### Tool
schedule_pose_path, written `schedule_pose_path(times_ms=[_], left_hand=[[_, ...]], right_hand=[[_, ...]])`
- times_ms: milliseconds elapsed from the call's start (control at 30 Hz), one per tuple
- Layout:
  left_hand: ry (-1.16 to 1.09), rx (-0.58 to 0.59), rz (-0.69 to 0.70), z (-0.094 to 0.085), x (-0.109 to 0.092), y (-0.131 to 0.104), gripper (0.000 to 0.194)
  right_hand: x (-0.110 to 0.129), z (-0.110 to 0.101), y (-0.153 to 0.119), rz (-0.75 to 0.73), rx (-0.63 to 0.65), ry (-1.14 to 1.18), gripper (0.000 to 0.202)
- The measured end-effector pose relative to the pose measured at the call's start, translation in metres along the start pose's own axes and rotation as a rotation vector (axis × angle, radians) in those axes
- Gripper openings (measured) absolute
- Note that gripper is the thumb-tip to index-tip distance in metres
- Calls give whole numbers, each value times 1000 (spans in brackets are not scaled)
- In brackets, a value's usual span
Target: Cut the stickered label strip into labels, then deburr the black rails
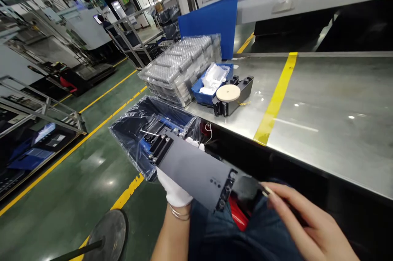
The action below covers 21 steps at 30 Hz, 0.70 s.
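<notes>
My left hand, in a white glove, grips a flat grey metal housing from below and along its sides. Black fittings with small screws line the housing's far end, and a black strip with round holes runs across its near end. My bare right hand pinches a thin stick with a pale end close to that near end. Dark blur beside the stick hides its full shape. Beyond the housing, a plastic-lined bin holds dark and blue parts.
To the right stretches a shiny metal bench with a yellow tape stripe. On it stand stacked clear trays, a blue bin with white bags, and dark grey parts beside a cream disc. A round stand base is lower left.
</notes>
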<state>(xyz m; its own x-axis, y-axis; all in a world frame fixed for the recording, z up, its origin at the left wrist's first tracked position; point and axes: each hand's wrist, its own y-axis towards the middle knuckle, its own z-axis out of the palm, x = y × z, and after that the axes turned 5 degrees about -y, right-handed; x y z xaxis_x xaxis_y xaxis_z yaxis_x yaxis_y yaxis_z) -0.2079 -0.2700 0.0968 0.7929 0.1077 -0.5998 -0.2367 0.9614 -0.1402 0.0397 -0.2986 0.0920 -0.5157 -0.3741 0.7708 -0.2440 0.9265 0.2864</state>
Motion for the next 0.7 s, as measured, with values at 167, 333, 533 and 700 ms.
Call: schedule_pose_path(times_ms=[167, 333, 533, 700], left_hand=[[-30, -12, 98, -6, 2, 1, 61], [-70, 2, 118, -6, 1, -1, 56], [-37, -44, 81, -1, -1, -3, 54], [-20, -24, 64, -3, 1, -5, 54]], right_hand=[[10, 23, -20, -151, 73, -103, 24], [16, 33, -16, 128, 408, 194, 31], [8, 20, -5, 54, 262, 73, 28], [5, 16, -2, -157, 5, -269, 24]])
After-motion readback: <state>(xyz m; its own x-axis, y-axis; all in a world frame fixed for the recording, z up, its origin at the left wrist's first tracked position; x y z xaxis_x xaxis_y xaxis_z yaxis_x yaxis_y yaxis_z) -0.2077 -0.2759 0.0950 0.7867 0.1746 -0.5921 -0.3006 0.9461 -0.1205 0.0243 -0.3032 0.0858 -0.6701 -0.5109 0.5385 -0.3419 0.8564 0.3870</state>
